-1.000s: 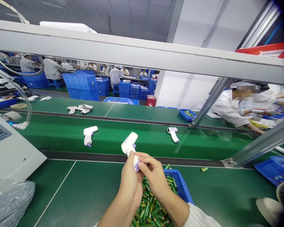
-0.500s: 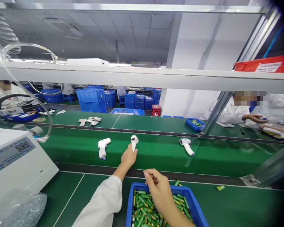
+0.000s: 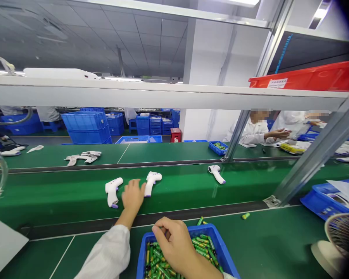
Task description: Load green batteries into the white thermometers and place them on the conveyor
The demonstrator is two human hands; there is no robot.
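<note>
My left hand [image 3: 133,197] is over the green belt with its fingers spread, no longer gripping anything. Its thumb side is right beside the handle of a white forehead thermometer [image 3: 152,183] lying on the belt; I cannot tell whether they touch. Another white thermometer with a purple-tipped handle [image 3: 113,192] lies just left of that hand. My right hand [image 3: 174,240] is above a blue bin [image 3: 225,252] full of green batteries [image 3: 157,261]. Its fingers are curled and pinched, and whatever they hold is hidden. A third thermometer [image 3: 217,174] rests further right on the belt.
A metal post [image 3: 314,145] rises at the right. Behind the belt lie white casing parts [image 3: 84,157] and a small blue tray [image 3: 218,147]. A lone green battery piece [image 3: 246,216] lies on the bench. A small fan [image 3: 337,240] stands at the right. Co-workers sit beyond.
My left hand has let go of the thermometer it held, which now lies on the belt, and has shifted left of it. The view has swung right. My right hand stays over the bin.
</note>
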